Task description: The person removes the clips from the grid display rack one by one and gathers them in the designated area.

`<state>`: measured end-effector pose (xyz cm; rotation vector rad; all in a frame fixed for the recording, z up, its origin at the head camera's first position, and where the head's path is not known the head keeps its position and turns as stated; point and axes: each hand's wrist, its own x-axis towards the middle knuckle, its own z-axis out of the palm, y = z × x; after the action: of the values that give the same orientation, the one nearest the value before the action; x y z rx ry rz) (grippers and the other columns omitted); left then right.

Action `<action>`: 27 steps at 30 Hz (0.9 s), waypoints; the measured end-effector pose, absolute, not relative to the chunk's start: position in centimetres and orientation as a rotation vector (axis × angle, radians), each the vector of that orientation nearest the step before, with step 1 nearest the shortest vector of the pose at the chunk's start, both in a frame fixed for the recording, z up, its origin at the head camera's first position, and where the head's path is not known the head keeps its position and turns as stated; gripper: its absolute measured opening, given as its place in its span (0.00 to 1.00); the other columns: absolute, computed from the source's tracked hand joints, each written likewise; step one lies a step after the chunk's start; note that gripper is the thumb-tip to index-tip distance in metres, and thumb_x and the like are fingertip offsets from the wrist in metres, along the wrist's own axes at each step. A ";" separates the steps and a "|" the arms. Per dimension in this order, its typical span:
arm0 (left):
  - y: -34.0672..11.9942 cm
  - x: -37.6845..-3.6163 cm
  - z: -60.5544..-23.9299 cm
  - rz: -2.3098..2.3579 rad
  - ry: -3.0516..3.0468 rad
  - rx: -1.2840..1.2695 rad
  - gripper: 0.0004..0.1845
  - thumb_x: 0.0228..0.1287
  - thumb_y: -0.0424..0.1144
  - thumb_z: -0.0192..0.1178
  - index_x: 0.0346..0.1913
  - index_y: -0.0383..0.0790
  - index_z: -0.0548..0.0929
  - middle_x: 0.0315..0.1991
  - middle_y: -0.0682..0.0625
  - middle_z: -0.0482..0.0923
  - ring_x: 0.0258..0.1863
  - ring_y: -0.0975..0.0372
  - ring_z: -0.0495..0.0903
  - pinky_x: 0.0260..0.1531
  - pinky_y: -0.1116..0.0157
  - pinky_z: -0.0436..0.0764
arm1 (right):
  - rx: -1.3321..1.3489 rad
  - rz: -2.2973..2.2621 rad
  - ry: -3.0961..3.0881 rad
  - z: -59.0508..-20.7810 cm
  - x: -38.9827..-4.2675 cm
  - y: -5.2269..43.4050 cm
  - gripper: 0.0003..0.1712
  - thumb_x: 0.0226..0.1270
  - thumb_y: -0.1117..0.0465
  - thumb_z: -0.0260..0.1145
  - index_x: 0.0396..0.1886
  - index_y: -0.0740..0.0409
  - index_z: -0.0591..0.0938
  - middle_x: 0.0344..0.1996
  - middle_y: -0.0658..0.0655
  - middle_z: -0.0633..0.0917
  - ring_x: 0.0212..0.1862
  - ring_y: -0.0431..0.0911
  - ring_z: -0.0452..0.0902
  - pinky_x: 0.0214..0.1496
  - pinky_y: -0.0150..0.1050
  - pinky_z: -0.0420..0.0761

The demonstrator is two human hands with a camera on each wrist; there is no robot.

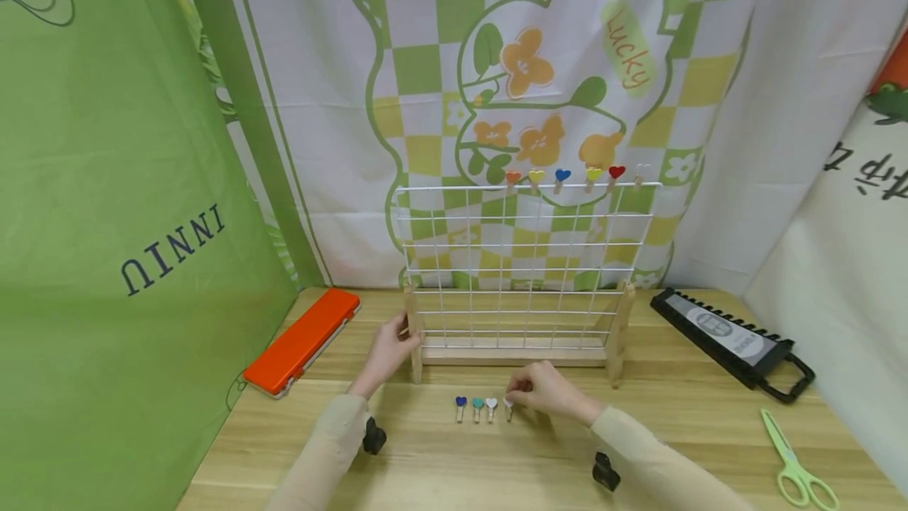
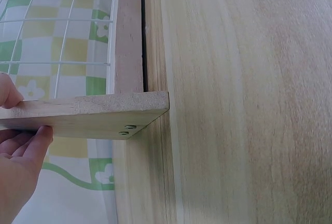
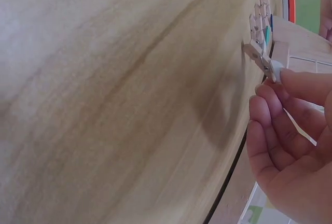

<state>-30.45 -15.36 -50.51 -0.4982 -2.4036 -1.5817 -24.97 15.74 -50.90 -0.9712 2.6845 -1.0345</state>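
My left hand (image 1: 388,347) grips the left wooden leg (image 2: 88,111) of a white wire grid rack (image 1: 525,290), thumb on one face and fingers on the other. Near the table's middle, my right hand (image 1: 548,391) pinches a small wooden clothespin (image 3: 261,60) with a white heart by its heart end. Beside it, in a row on the table, lie a dark blue heart clothespin (image 1: 460,408), a teal heart clothespin (image 1: 478,409) and a white heart clothespin (image 1: 492,409). Several heart clothespins, among them a red one (image 1: 616,174), stand along the rack's top wire.
An orange-red case (image 1: 305,341) lies on the table (image 1: 440,471) at the left. On the right are a black and grey toothed holder (image 1: 731,337) and pale green scissors (image 1: 793,464). A patterned cloth (image 1: 418,69) hangs behind the rack.
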 end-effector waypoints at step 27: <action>-15.3 -30.6 -50.3 -1.663 -2.455 -0.405 0.25 0.62 0.25 0.56 0.63 0.23 0.73 0.59 0.27 0.76 0.64 0.40 0.75 0.59 0.49 0.82 | -1.012 -0.965 2.692 -48.8 -26.0 15.8 0.07 0.67 0.64 0.66 0.35 0.63 0.87 0.30 0.56 0.89 0.27 0.31 0.75 0.28 0.24 0.77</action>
<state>-30.62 -15.28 -50.29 -0.4045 -2.4554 -1.6630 -26.04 15.78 -48.83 -1.0115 2.6921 -0.9649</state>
